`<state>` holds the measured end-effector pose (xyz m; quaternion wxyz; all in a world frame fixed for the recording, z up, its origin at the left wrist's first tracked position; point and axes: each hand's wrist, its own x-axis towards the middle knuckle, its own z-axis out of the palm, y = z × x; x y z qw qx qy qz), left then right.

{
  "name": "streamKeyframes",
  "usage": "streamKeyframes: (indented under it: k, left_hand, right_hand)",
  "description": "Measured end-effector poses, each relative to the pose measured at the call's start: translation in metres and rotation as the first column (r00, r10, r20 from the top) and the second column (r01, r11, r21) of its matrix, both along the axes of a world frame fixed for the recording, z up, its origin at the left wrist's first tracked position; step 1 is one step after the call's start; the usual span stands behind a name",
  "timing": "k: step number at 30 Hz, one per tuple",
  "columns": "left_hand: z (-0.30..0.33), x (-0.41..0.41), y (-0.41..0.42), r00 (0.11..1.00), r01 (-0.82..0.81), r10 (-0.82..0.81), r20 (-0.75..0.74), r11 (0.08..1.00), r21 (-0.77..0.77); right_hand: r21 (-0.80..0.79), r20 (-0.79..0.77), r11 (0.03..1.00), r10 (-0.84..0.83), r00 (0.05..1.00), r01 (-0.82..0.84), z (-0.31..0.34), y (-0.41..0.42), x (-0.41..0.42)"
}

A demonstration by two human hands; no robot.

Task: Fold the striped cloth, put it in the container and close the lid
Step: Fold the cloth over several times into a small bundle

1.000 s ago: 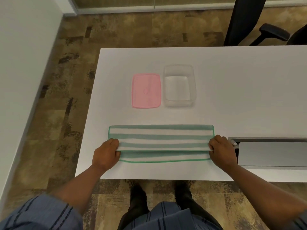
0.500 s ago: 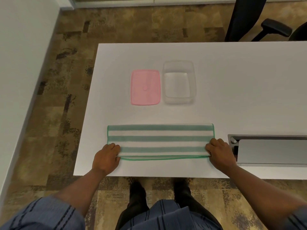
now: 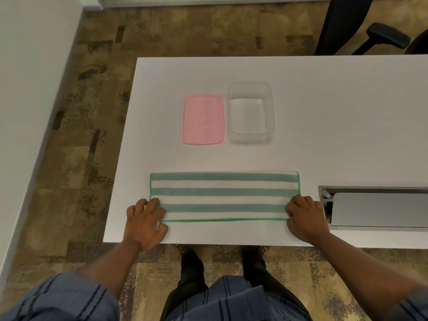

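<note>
The green-and-white striped cloth lies folded in half as a long band near the table's front edge, its green hems lined up along the near side. My left hand rests on its near left corner with the fingers spread and flat. My right hand has its fingers curled over the near right corner, gripping it. Further back stands the clear plastic container, open and holding nothing. The pink lid lies flat on the table just left of it, a small gap between them.
The white table ends close to my left hand. A grey cable hatch is set into the tabletop right beside my right hand. A black office chair stands behind the far edge at the right.
Both hands drew the cloth's upper layer toward me until its edge met the lower hem. My left hand's fingers have since spread open on the corner.
</note>
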<state>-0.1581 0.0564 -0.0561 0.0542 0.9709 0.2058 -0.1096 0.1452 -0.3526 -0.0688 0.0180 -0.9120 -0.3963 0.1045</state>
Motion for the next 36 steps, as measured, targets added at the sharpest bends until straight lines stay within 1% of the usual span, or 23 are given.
streamKeyframes:
  k: [2,4,5,7,11,14,17,22,24,28,32,36]
  left_hand:
    - [0.003,0.003,-0.006,0.998,-0.060,0.060,0.016,0.998,0.007]
    - [0.008,0.018,-0.014,0.993,-0.080,0.079,0.083,0.997,0.005]
    - [0.009,0.029,-0.019,0.991,-0.067,0.066,0.115,0.998,0.001]
    - [0.008,0.055,-0.033,0.987,-0.015,0.019,0.160,1.000,-0.026]
    - [-0.002,0.105,-0.062,0.992,0.106,-0.101,0.075,0.993,-0.061]
    - [-0.012,0.133,-0.081,0.981,0.188,-0.185,0.056,0.981,-0.051]
    - [-0.026,0.145,-0.091,0.977,0.211,-0.209,0.046,0.976,-0.044]
    - [-0.040,0.137,-0.090,0.983,0.177,-0.174,0.059,0.983,-0.056]
    - [-0.039,0.131,-0.084,0.988,0.148,-0.145,0.059,0.988,-0.054]
    - [-0.037,0.106,-0.063,1.000,0.015,-0.015,-0.023,1.000,-0.020]
    - [-0.034,0.074,-0.040,0.992,-0.120,0.120,-0.050,0.993,0.007]
    - [-0.036,0.060,-0.031,0.992,-0.123,0.123,-0.037,0.992,-0.010]
  right_hand:
    - [0.044,-0.029,0.997,-0.058,0.998,0.059,0.004,0.000,-0.002]
    - [0.101,-0.045,0.985,-0.138,0.989,0.142,0.007,0.008,-0.005]
    - [0.119,-0.050,0.979,-0.161,0.986,0.166,0.009,0.015,-0.007]
    - [0.122,-0.082,0.979,-0.155,0.985,0.164,0.009,0.036,-0.013]
    - [0.045,-0.187,0.994,-0.092,0.978,0.102,0.007,0.084,-0.025]
    - [0.026,-0.172,0.997,-0.065,0.983,0.070,0.001,0.115,-0.031]
    - [-0.020,-0.168,0.998,-0.060,0.984,0.058,-0.009,0.131,-0.031]
    - [-0.081,-0.163,0.987,-0.151,0.975,0.139,-0.023,0.115,-0.024]
    - [-0.092,-0.150,0.975,-0.213,0.965,0.201,-0.023,0.104,-0.021]
    - [-0.129,-0.138,0.931,-0.359,0.923,0.343,-0.020,0.079,-0.009]
    - [-0.109,-0.149,0.914,-0.403,0.903,0.390,-0.019,0.061,-0.003]
    - [-0.100,-0.145,0.914,-0.405,0.903,0.394,-0.019,0.063,-0.003]
